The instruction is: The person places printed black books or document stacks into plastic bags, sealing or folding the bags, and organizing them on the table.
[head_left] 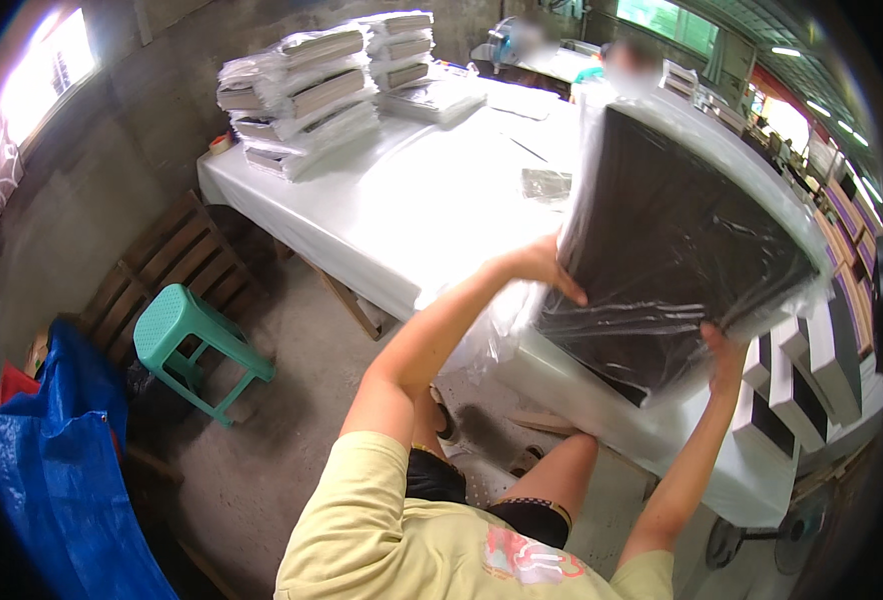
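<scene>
A large dark rectangular panel in a loose clear plastic bag is held tilted over the near right part of the white-covered table. My left hand grips its left edge, with the thumb over the plastic and the other fingers mostly hidden. At the near right edge, my right hand holds the same panel, its fingers partly hidden. Crumpled clear plastic hangs beside my left forearm. What lies under the panel is hidden from view.
Plastic-wrapped stacks stand at the table's far left, near a tape roll. A green stool and blue tarp are on the left. Black-and-white boxes stand at right, above a fan. Another person is beyond the table.
</scene>
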A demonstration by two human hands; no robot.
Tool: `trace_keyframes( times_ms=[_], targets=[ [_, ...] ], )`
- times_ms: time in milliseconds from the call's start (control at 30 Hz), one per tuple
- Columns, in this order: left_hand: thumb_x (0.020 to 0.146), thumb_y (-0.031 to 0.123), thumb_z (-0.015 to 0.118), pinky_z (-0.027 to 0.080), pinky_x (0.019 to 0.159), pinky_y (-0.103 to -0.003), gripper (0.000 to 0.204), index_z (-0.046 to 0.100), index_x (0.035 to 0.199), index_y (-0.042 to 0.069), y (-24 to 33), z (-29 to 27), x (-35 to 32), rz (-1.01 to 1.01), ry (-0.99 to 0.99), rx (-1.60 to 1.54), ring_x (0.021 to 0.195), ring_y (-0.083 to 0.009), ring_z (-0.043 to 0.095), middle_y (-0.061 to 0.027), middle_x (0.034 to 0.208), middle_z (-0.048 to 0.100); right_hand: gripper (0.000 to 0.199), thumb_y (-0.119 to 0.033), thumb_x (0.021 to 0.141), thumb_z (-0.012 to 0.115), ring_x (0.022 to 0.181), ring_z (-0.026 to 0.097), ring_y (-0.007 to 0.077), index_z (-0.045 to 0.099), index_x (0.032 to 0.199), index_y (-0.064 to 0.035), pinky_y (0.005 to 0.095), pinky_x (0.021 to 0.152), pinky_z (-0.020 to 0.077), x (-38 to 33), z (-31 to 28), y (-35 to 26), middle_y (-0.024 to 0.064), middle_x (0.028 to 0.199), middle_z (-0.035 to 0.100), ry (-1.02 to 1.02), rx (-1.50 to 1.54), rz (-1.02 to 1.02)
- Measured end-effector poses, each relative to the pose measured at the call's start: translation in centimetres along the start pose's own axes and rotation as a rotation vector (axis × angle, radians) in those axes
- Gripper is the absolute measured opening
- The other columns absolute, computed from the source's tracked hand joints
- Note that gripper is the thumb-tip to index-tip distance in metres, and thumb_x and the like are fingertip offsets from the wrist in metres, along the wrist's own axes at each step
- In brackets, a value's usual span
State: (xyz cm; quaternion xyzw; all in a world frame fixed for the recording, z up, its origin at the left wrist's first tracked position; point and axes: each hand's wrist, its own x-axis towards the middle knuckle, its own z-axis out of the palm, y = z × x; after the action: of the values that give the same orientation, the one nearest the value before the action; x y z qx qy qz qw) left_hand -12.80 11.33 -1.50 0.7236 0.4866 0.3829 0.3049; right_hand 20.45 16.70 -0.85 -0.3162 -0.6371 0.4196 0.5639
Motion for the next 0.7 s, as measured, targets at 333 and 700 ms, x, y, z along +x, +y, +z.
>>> trace_keyframes(
  times_ms=[333, 700],
  targets=[
    [0.044, 0.041, 0.08, 0.039, 0.086, -0.036, 0.092, 0.04, 0.117, 0.001, -5.5, 3.5, -2.1, 0.112, 0.342, 0.095, 0.1, -0.0306, 0.049, -0.0173, 0.106, 0.052, 0.077, -0.009, 0.054, 0.074, 0.107, 0.043, 0.0218, 0.037, 0.121, -0.0012, 0.0338, 0.095, 0.0317, -2.7, -1.1, 8.8, 0.0081, 0.117, 0.044, 0.205, 0.073, -0.01],
    [0.048, 0.03, 0.082, 0.039, 0.085, -0.033, 0.082, 0.044, 0.117, 0.005, -5.1, -10.9, -3.3, -0.027, 0.373, -0.34, 0.098, -0.0256, 0.052, -0.0135, 0.107, 0.054, 0.064, -0.026, 0.068, 0.067, 0.104, 0.045, 0.0199, 0.04, 0.12, 0.0006, 0.0314, 0.09, 0.0347, 7.4, 8.7, 3.0, 0.0083, 0.116, 0.046, 0.064, -0.044, -0.047]
  ],
)
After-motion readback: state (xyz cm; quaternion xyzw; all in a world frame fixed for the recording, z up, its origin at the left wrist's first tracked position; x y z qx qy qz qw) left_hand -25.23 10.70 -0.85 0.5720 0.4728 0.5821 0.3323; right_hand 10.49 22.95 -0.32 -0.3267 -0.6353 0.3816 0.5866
